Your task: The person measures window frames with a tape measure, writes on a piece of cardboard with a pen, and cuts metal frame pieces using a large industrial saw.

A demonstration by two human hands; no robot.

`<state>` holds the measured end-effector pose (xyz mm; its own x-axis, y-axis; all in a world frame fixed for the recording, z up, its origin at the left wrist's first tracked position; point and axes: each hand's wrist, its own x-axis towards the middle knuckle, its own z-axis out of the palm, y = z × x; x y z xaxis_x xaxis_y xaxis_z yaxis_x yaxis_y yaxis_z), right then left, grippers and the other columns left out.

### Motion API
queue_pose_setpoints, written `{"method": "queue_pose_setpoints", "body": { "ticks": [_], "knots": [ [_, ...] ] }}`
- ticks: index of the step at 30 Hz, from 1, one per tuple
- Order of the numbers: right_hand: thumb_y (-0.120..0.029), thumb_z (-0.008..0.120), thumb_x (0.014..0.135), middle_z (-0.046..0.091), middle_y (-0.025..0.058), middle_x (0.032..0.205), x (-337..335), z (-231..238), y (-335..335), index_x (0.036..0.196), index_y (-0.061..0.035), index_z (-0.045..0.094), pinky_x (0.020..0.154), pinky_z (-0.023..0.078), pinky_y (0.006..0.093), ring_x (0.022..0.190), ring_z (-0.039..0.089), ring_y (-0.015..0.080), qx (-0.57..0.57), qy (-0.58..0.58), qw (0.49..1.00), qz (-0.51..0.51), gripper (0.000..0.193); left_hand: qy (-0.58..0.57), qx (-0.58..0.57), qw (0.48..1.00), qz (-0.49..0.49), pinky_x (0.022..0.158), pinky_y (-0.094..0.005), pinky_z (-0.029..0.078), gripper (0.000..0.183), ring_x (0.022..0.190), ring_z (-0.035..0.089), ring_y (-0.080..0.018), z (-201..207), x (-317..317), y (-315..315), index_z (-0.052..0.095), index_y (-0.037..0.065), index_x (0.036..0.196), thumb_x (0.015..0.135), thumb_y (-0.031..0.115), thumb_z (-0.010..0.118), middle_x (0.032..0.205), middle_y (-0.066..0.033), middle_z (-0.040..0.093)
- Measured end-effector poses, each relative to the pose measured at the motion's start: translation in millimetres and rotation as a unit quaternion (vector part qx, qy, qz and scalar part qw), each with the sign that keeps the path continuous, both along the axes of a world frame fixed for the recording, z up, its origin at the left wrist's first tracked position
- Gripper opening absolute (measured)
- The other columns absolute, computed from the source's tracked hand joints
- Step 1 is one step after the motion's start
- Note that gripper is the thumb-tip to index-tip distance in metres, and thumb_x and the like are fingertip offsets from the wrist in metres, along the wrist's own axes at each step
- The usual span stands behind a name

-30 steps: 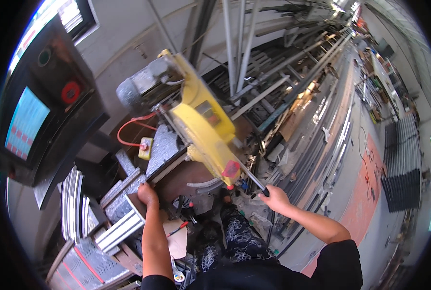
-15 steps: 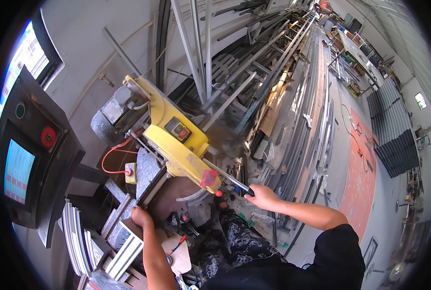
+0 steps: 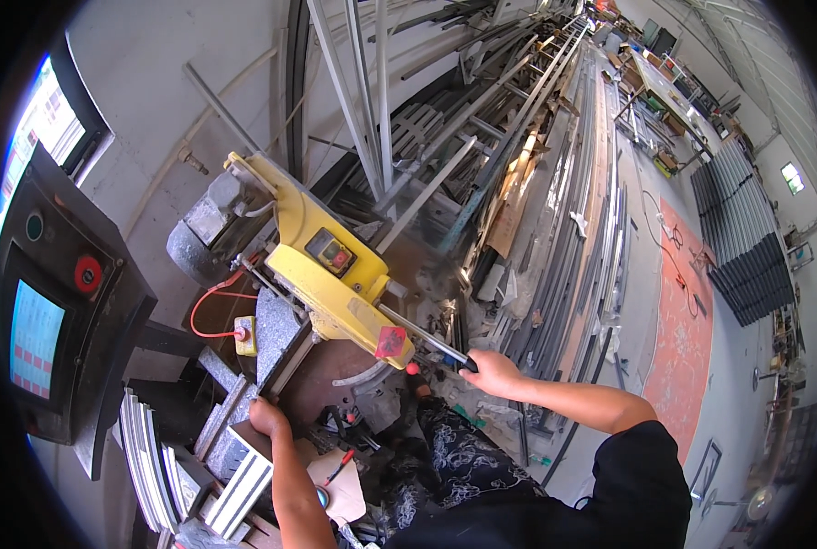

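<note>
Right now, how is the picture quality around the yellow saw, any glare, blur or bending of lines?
Head view: sharp around the yellow saw and the right hand on its handle; the left hand is evenly lit; long metal profiles bow toward the rim from the fisheye; the window at upper left is blown out; corners are black.

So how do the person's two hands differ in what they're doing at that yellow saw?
The right hand is closed around the black handle of the yellow saw, arm stretched out to the side; the left hand grips no lever and rests on the grey metal profile lying at the saw's base. The right hand sits higher and farther right, the left lower, near the stacked profiles. Both are bare.
</note>
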<state>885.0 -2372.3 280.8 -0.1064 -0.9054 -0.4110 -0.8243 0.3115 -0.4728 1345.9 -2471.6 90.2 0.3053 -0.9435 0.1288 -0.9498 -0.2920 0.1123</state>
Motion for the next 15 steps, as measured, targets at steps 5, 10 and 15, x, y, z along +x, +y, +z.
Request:
{"method": "queue_pose_setpoints", "body": {
  "ticks": [5,10,15],
  "knots": [
    [-0.029,0.062,0.078,0.058,0.0181,0.072,-1,-4,2,0.087,-0.0022,0.055,0.063,0.044,0.0436,0.069,0.058,0.0356,-0.015,-0.011,1.000,0.001,0.029,0.005,-0.007,1.000,-0.006,0.059,-0.0411,0.045,0.013,0.065,0.057,-0.0326,2,-1,0,0.056,0.001,0.065,0.068,0.010,0.065,0.071,-0.0157,0.058],
    [-0.029,0.061,0.079,0.059,0.0177,0.075,-1,-5,1,0.089,-0.0024,0.054,0.064,0.045,0.0446,0.072,0.058,0.0361,-0.001,-0.008,1.000,0.003,0.029,-0.009,0.003,1.000,-0.008,0.059,-0.0407,0.045,0.012,0.065,0.057,-0.0325,7,-2,1,0.057,0.001,0.065,0.068,0.009,0.065,0.071,-0.0154,0.058],
    [-0.028,0.059,0.079,0.060,0.0171,0.078,0,-3,1,0.089,-0.0024,0.053,0.065,0.046,0.0451,0.074,0.059,0.0365,0.007,-0.005,1.000,0.006,0.029,-0.017,0.000,1.000,-0.007,0.058,-0.0405,0.046,0.011,0.064,0.057,-0.0321,10,-4,0,0.057,0.002,0.065,0.068,0.009,0.064,0.070,-0.0149,0.058]
  ]
}}
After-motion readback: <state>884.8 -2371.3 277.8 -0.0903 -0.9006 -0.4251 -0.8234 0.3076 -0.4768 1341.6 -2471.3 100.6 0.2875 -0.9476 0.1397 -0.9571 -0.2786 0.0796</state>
